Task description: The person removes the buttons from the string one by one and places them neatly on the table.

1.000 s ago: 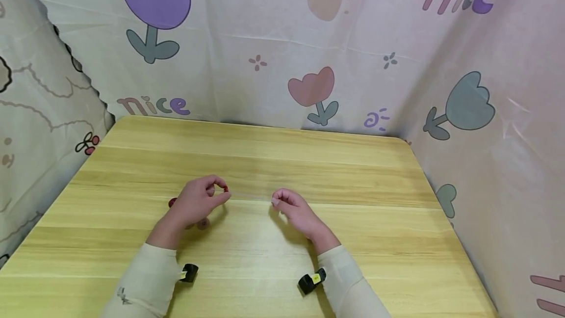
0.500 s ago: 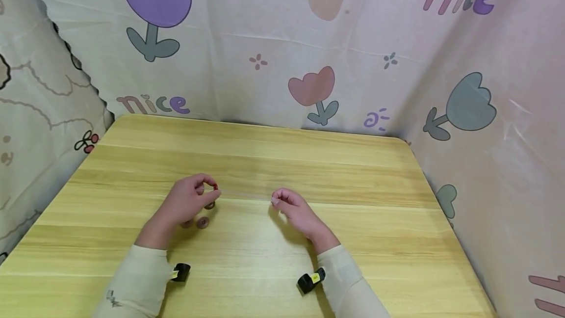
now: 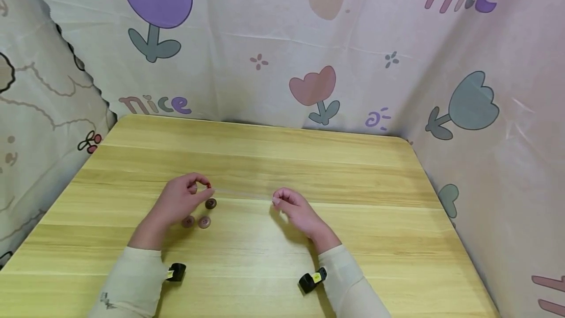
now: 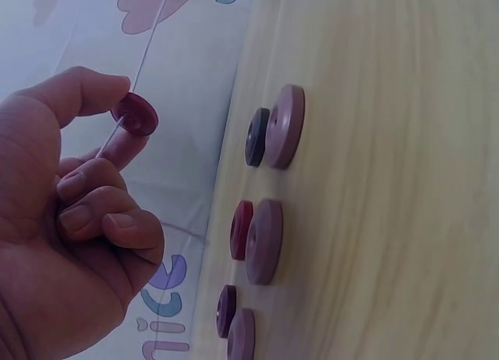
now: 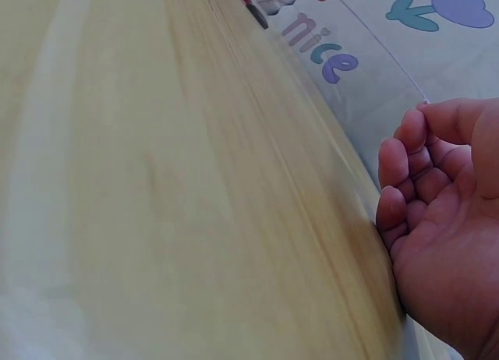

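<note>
My left hand [image 3: 181,201] pinches a dark red button [image 4: 136,114] between thumb and index finger, its other fingers curled in. A white thread [image 4: 153,40] runs through that button and stretches across to my right hand [image 3: 297,211]. The right thumb and index finger pinch the thread near its end, as the right wrist view shows. Both hands are held above the wooden table. Below the left hand lie a dark button [image 3: 211,203] and two brownish buttons, one [image 3: 204,222] right of the other [image 3: 188,221]. In the left wrist view, more buttons, including a red button [image 4: 242,230], form rows.
The light wooden table [image 3: 353,171] reaches back to a patterned cloth [image 3: 247,23] hung behind it and along both sides. Each sleeve has a black wrist camera, the left camera [image 3: 178,272] and the right camera [image 3: 311,281], at its inner side.
My left hand has drawn leftward with the red button, lengthening the thread between the hands. Buttons beneath it have come into sight. The right hand has stayed in place.
</note>
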Demonstrator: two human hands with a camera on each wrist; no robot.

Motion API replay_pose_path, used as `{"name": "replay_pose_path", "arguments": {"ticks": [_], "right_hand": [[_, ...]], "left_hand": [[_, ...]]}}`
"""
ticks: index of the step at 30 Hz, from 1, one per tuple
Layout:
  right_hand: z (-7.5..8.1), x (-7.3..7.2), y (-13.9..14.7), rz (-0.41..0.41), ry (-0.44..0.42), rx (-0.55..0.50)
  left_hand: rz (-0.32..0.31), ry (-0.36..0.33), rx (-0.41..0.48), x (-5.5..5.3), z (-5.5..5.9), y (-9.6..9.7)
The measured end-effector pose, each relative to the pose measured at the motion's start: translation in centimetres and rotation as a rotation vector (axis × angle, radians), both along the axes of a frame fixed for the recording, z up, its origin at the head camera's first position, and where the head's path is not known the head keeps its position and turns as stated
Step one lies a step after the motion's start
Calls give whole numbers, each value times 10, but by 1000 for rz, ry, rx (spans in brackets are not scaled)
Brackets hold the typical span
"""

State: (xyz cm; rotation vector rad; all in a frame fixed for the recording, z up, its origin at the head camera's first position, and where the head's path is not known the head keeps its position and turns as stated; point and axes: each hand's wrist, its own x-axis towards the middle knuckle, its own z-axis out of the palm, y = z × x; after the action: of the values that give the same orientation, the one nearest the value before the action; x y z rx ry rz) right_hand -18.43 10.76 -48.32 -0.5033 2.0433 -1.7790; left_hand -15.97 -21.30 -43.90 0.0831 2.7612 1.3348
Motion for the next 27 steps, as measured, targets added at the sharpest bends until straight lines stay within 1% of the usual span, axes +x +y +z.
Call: {"name": "replay_pose_path", "arguments": {"ticks": [8, 15, 22, 25, 27], "right_hand": [[-1, 0, 1, -11, 15, 2], [-3, 0, -1, -11, 20, 1], [-1, -1, -1, -17, 24, 9], [-1, 0, -1, -16, 19, 6], [-2, -1, -1, -14, 15, 0]], "left_hand": [[16, 5, 17, 4, 0, -8], [51, -54, 38, 5, 1, -17], [65, -129, 121, 6, 2, -24], [73, -135, 125, 7, 2, -27], [75, -125, 112, 7, 2, -28]]}}
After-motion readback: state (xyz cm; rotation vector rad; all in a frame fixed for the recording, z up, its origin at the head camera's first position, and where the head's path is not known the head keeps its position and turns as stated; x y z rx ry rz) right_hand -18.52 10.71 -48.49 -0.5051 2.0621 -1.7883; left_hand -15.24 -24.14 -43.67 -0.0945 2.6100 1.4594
